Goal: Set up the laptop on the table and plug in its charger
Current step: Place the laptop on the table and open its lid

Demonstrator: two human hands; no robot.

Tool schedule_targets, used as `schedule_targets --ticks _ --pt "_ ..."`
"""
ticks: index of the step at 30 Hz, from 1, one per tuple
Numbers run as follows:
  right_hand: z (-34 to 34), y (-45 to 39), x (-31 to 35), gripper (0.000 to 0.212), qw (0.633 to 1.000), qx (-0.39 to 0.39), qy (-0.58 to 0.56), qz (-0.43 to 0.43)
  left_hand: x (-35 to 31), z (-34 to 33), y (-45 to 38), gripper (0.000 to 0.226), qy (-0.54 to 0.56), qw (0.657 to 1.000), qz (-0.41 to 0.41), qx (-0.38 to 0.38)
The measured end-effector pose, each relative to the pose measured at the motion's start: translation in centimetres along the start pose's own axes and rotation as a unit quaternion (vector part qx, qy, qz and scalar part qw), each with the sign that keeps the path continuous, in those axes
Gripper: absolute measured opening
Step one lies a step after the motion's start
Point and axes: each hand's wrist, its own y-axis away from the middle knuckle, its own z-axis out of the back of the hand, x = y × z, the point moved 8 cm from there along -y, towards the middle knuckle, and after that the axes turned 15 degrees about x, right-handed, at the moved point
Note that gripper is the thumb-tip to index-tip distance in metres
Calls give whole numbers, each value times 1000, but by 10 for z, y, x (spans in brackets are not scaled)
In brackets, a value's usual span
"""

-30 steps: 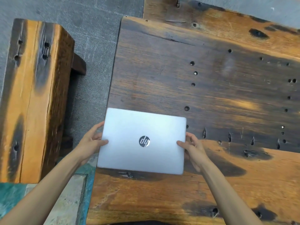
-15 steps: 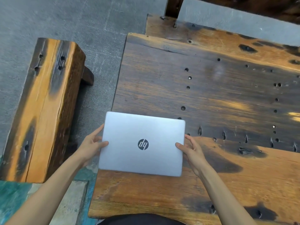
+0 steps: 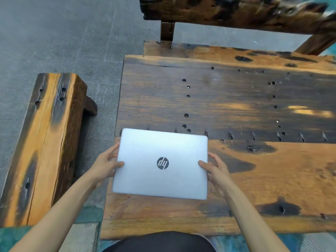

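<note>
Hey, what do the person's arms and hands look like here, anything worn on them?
Both forearms are bare as far as the frame shows, with no sleeves in view. The left hand and right hand wear no gloves, and no watch, bracelet or ring is visible.

One closed silver laptop [image 3: 161, 163] between two hands, left [image 3: 104, 165] and right [image 3: 217, 174]; one table [image 3: 236, 106] beneath; two benches, left [image 3: 43, 142], beyond [image 3: 236, 13].
</note>
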Motion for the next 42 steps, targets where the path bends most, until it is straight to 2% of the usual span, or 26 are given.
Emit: schedule_targets --ticks 10,14,20,28,33,37,42 --pt "77 61 -27 47 998 -42 -33 15 -2 -89 6 79 -52 997 -9 47" --pt "114 84 -33 43 997 -53 -44 33 -2 -130 8 77 -85 995 -25 44" --pt "190 131 -49 46 993 -77 -74 51 5 -216 14 70 -95 993 -50 43" --pt "300 195 -83 50 981 -133 -112 83 19 -338 7 67 -126 986 -55 93" --pt "354 236 -108 49 967 -175 -157 103 18 -408 2 70 -145 980 -59 121" --pt "391 267 -131 55 953 -215 -178 120 12 -462 -8 64 -175 972 -65 144" --pt "430 303 -154 46 941 -247 -192 125 5 -533 -22 59 -219 955 -53 195"
